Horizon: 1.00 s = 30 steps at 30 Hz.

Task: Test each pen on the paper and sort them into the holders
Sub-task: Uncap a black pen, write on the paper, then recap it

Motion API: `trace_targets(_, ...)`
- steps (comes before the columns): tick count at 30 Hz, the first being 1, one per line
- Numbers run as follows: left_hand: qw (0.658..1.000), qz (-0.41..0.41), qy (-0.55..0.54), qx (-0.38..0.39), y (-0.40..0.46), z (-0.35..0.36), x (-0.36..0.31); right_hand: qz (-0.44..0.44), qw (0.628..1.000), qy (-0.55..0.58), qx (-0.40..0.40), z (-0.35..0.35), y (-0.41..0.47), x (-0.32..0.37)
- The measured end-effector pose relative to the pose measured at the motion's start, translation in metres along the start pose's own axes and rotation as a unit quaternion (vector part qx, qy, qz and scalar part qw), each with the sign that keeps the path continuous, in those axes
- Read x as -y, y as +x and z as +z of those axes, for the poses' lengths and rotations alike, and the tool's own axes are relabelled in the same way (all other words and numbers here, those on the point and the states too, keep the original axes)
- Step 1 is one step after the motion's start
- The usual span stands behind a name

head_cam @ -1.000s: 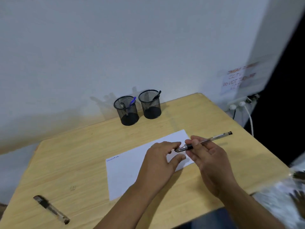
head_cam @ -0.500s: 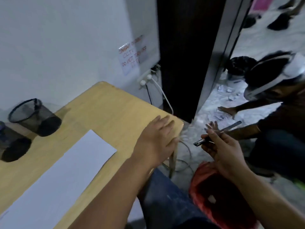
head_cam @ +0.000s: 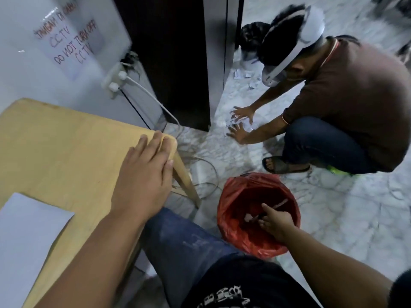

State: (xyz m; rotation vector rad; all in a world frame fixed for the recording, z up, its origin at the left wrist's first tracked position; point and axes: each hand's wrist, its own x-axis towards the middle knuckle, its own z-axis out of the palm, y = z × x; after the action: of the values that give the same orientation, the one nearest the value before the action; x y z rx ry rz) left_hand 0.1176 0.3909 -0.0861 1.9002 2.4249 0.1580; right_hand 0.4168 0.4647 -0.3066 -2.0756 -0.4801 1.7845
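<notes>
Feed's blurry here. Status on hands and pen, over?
Left hand flat on wooden table corner. Right hand holds slim dark pen over red-bagged bin. Nothing in the way.

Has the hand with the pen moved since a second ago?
Yes. The right hand left the paper on the table and now holds the pen down over the red-lined bin beside it.

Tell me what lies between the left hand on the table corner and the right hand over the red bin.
In the head view, between the left hand and right hand: a table leg, white cable on the floor, and the wearer's jeans-clad knee.
</notes>
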Motion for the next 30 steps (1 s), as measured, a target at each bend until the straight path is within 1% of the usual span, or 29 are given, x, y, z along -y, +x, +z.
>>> trace_targets(4, 1.000, -0.001, -0.013, -0.007, -0.001, 0.000, 0.001, 0.004, 1.000, -0.003, -0.006, 0.001, 0.004, 0.000)
trace_targets(10, 0.999, -0.003, -0.032, -0.003, -0.002, -0.001, 0.001, -0.013, 0.999, -0.020, 0.041, 0.012, -0.006, 0.009)
trace_targets(13, 0.998, -0.010, -0.060, 0.003, -0.004, -0.003, 0.001, -0.062, 0.996, -0.043, 0.047, 0.023, -0.020, 0.019)
trace_targets(16, 0.992, -0.021, -0.121, 0.012, -0.005, -0.009, 0.000, -0.158, 0.982, -0.080, 0.071, 0.039, -0.050, 0.044)
trace_targets(18, 0.983, -0.042, -0.177, 0.005, -0.008, -0.017, 0.001, -0.241, 0.961, -0.106, 0.086, 0.051, -0.077, 0.067)
trace_targets(20, 0.975, -0.067, -0.211, -0.015, -0.015, -0.026, 0.004, -0.326, 0.931, -0.125, 0.102, 0.064, -0.108, 0.091)
trace_targets(24, 0.962, -0.111, -0.240, -0.069, -0.036, -0.046, 0.024, -0.485, 0.849, -0.167, 0.122, 0.095, -0.174, 0.129)
trace_targets(27, 0.954, -0.141, -0.243, -0.105, -0.064, -0.061, 0.045, -0.563, 0.784, -0.222, 0.137, 0.121, -0.221, 0.139)
trace_targets(30, 0.949, -0.171, -0.223, -0.144, -0.101, -0.072, 0.065, -0.611, 0.723, -0.265, 0.181, 0.149, -0.260, 0.133)
